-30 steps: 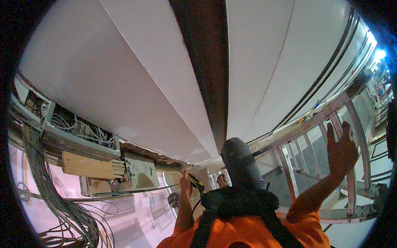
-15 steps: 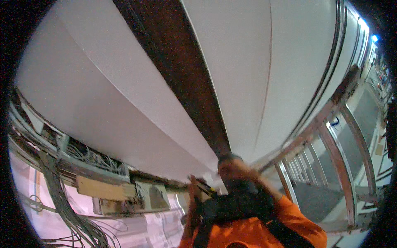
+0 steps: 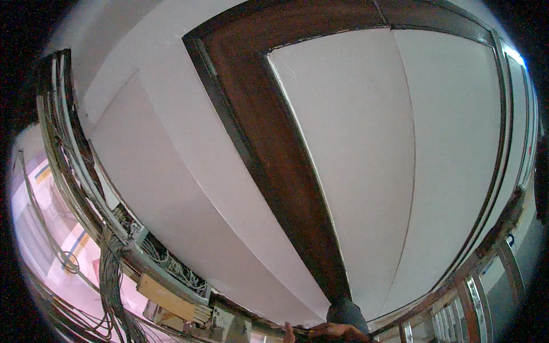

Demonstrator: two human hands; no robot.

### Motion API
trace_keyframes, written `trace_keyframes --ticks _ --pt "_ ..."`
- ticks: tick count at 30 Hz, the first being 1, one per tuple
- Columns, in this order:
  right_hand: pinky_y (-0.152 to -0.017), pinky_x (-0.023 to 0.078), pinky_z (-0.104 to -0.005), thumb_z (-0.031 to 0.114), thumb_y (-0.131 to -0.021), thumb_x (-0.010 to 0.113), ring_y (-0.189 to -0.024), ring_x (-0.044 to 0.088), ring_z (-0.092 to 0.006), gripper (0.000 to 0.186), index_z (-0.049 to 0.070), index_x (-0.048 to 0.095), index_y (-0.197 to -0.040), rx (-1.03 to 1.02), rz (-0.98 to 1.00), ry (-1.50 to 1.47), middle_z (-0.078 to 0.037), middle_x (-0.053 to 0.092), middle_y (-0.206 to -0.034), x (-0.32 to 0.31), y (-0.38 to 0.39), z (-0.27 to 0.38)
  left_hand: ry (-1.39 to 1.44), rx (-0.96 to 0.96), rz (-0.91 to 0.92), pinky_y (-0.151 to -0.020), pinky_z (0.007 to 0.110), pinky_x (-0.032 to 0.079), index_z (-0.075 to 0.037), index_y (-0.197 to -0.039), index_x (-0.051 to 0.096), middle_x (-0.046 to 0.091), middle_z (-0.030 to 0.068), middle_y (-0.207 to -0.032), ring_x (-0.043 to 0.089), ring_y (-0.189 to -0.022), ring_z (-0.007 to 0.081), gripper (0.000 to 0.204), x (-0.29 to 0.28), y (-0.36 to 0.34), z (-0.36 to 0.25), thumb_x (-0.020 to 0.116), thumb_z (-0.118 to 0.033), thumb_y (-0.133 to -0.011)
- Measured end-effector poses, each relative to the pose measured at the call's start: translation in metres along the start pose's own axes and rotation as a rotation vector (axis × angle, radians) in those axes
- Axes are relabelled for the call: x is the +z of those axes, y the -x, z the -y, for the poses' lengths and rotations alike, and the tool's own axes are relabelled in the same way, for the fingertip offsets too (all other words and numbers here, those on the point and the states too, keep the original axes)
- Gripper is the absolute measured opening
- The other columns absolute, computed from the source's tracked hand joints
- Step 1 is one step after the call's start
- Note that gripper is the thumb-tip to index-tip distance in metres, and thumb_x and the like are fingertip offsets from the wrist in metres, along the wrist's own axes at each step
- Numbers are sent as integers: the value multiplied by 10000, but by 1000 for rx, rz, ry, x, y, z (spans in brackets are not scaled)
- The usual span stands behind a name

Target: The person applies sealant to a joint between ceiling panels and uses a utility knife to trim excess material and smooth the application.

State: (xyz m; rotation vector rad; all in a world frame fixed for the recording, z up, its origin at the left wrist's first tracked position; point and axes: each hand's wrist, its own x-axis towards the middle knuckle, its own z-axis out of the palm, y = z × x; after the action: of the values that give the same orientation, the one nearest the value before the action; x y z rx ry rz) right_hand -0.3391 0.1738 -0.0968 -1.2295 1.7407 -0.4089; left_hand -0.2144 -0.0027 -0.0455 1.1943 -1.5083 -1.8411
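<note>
My right hand (image 3: 337, 330) is at the bottom edge, its fingers bent against a dark, rounded thing (image 3: 345, 314) whose kind I cannot make out. This dark thing stands at the lower end of a long dark brown strip (image 3: 280, 171) between white panels. A little to the left, only a raised finger or thumb of my left hand (image 3: 289, 332) shows. The rest of that hand is cut off by the lower edge, so what it holds is hidden.
White panels (image 3: 354, 143) fill the upper view. Bundled cables (image 3: 111, 280) hang at the left, beside a metal tray (image 3: 163, 268) of wires and a tan board (image 3: 166, 298). A metal ladder (image 3: 470, 308) stands at lower right.
The view has tilted upward, so my hands, arms and orange shirt have sunk toward or past the lower edge. The brown strip's corner and more of the cables have come into sight.
</note>
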Motion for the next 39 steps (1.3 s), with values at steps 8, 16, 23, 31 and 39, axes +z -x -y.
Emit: trace_keyframes --ticks 8,16,23,31,39 --pt "-1003 499 -385 293 -1010 615 -1174 632 -222 353 60 623 -1274 -22 39 -147 -113 658 -1284 1 -2 -4 -3 23 -47 -824 373 443 -65 -1193 577 589 88 -1098 546 -958 236 337 -4 5 -13 465 -353 -1060" --pt "-1059 472 -374 304 -1026 588 -1246 598 -212 432 37 575 -1366 -95 121 -794 -131 621 -1375 -8 10 30 14 55 -57 -910 386 420 -47 -1275 534 556 121 -1206 523 -1068 264 330 -19 11 -12 447 -279 -1057" --pt "-1128 415 -364 340 -1050 548 -1308 535 -245 454 23 596 -1371 -786 -231 -359 -163 551 -1447 -33 50 87 33 92 -58 -986 397 401 -32 -1347 496 527 149 -1300 503 -1165 289 351 -43 14 -16 432 -215 -1055" --pt "-1125 413 -361 341 -1053 552 -1315 523 -267 461 32 602 -1392 -397 98 -657 -179 521 -1482 -28 14 95 44 112 -40 -1072 409 379 -15 -1429 453 494 182 -1407 479 -1275 317 399 -44 20 -17 415 -141 -1052" --pt "-1117 416 -355 356 -1060 550 -1309 523 -256 490 35 590 -1427 -766 -164 -265 -180 525 -1483 -27 13 69 18 176 -52 -1158 422 356 2 -1511 410 461 215 -1515 456 -1386 345 467 -49 23 -14 398 -67 -1049"
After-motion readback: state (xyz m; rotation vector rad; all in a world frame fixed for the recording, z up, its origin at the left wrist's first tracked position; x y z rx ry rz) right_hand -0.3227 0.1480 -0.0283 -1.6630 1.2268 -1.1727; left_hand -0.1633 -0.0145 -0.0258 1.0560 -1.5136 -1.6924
